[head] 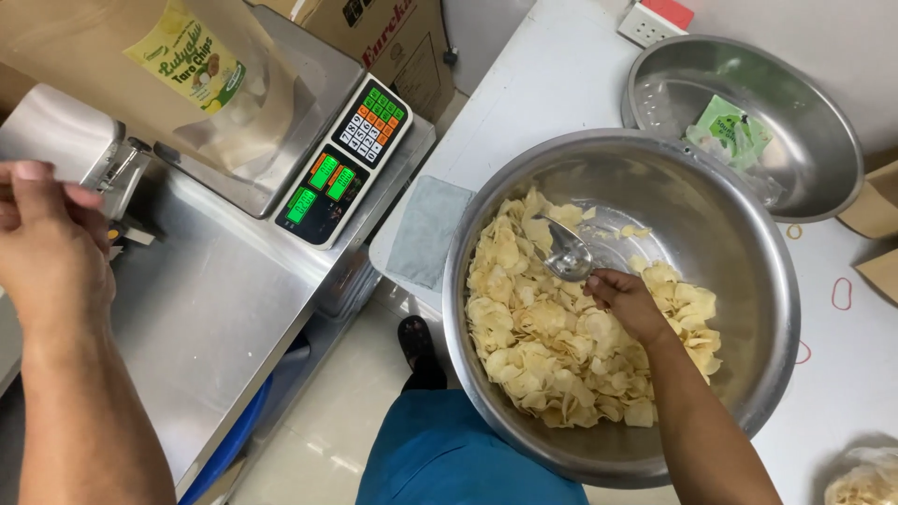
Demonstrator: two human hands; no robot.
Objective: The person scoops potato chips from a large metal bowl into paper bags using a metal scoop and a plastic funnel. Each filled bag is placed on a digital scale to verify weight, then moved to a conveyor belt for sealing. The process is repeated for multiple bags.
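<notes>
A small metal scoop (568, 254) is gripped by the right hand (625, 301) inside the large steel bowl (748, 243) of pale chips (547, 341) at frame centre, tilted for digging, while the left hand (47, 248) is held loosely curled, empty, beside the tan chip bag (140, 65) standing on the scale (323, 93) for weighing.

A bare stretch of the steel counter (224, 299) lay open, hemmed by the scale (341, 168) and the big chip-filled bowl (758, 374).

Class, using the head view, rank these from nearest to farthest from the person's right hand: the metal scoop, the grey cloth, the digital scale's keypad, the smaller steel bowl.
From the right hand:
1. Metal scoop, held, in the big bowl.
2. Grey cloth, left of that bowl.
3. Smaller steel bowl, upper right.
4. Digital scale's keypad, upper left.
</notes>
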